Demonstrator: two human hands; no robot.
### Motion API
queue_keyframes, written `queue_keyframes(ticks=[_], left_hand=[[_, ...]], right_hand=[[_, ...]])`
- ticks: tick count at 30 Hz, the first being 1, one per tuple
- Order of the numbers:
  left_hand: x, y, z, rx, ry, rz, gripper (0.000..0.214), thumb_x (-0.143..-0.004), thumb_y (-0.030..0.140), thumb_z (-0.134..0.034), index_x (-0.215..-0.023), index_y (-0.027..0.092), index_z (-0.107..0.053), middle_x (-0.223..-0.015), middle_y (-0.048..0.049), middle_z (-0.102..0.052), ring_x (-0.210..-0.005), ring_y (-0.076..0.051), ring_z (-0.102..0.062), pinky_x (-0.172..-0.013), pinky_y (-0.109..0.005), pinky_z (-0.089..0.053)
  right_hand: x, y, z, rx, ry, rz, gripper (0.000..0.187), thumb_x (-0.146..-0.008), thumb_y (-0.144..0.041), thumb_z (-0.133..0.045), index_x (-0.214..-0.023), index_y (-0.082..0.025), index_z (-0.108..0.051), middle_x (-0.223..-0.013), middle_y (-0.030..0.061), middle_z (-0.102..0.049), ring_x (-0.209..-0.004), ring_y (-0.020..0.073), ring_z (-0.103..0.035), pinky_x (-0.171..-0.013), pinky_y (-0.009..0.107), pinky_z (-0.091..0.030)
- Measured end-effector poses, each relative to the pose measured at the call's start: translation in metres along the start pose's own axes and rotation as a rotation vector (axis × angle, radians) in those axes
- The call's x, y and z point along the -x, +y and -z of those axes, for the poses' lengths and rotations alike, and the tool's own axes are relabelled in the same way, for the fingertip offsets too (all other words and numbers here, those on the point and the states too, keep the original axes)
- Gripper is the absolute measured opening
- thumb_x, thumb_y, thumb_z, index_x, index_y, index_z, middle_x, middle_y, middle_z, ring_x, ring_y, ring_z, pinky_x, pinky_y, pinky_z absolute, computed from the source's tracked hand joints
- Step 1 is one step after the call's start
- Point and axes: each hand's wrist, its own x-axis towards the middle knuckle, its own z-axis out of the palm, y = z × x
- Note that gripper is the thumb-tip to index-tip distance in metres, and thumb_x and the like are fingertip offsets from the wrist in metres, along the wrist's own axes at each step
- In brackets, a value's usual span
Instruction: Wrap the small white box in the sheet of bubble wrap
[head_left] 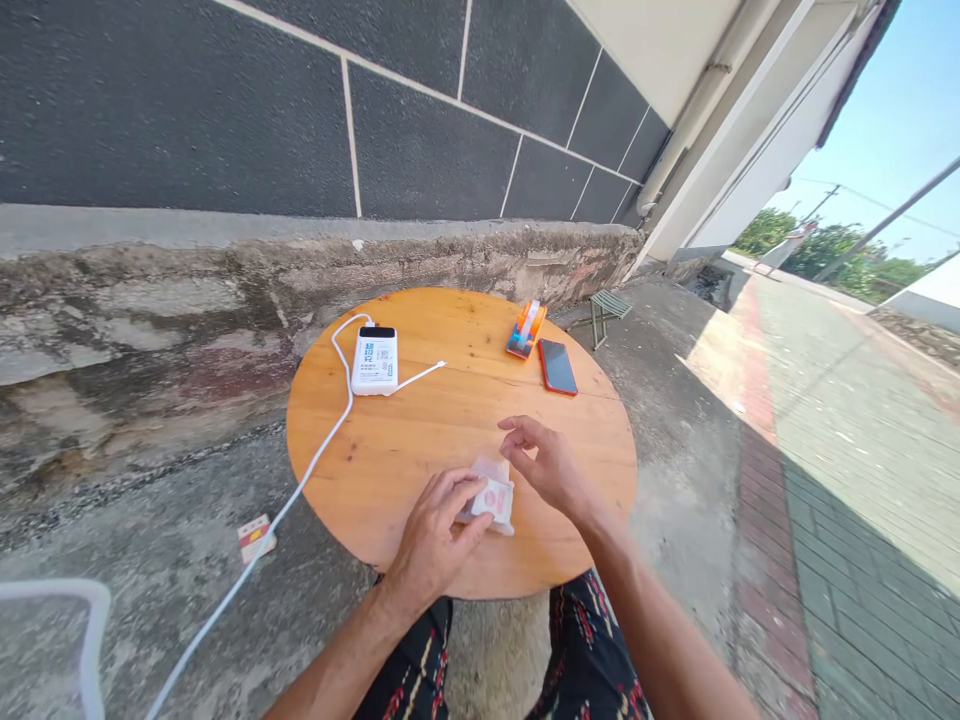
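Observation:
On the near part of the round wooden table [420, 430] lies a small white packet with red print [495, 497], in what looks like clear plastic wrapping. My left hand [435, 530] grips it from the left, with the thumb at its near side and the fingers over its top. Just beyond the packet and to its right, my right hand [544, 463] hovers with bent fingers apart and nothing visible in them. The packet's left side is hidden under my left fingers.
A white power bank [375, 362] with cables stands at the back left. An orange tape roll [527, 328] and a red-edged phone [558, 367] lie at the back right. A folding stool [609, 306] stands beyond, and a small box [256, 540] lies on the ground.

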Motion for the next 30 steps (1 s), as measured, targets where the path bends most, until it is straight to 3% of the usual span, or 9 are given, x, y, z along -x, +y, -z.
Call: queue_keyframes(ticks=[7,14,24,30], left_hand=[[-0.003,0.006,0.002,0.024,-0.015,0.055,0.030,-0.084,0.020,-0.060,-0.112,0.025,-0.056,-0.114,-0.0051,-0.057,-0.108,-0.020,-0.053,-0.090,-0.034,-0.047],[-0.001,0.001,-0.003,0.057,0.023,0.149,0.045,-0.082,0.022,-0.063,-0.124,0.025,-0.047,-0.117,-0.0049,-0.057,-0.107,-0.019,-0.055,-0.094,-0.035,-0.046],[-0.004,0.002,0.001,0.082,-0.042,0.115,0.041,-0.086,0.021,-0.057,-0.126,0.027,-0.049,-0.123,-0.0062,-0.055,-0.115,-0.021,-0.051,-0.097,-0.037,-0.046],[-0.006,0.004,0.002,0.090,-0.031,0.118,0.039,-0.086,0.022,-0.056,-0.125,0.026,-0.051,-0.120,-0.0069,-0.057,-0.113,-0.021,-0.053,-0.096,-0.037,-0.046]], right_hand=[[0.044,-0.033,-0.017,0.259,0.118,0.159,0.029,-0.087,-0.011,-0.050,-0.114,-0.020,-0.053,-0.085,0.0018,-0.065,-0.079,0.0178,-0.057,-0.075,0.030,-0.043],[0.061,-0.031,-0.032,0.486,0.080,0.278,0.025,-0.095,-0.011,-0.042,-0.117,-0.019,-0.052,-0.087,0.0057,-0.064,-0.079,0.0207,-0.053,-0.074,0.034,-0.039],[0.059,-0.016,-0.030,0.310,0.223,0.282,0.024,-0.093,-0.010,-0.051,-0.114,-0.022,-0.052,-0.089,0.0017,-0.067,-0.082,0.0185,-0.056,-0.075,0.032,-0.040],[0.062,-0.019,-0.027,0.522,0.079,0.310,0.025,-0.097,-0.014,-0.041,-0.118,-0.020,-0.053,-0.090,0.0068,-0.067,-0.085,0.0205,-0.057,-0.078,0.035,-0.039]])
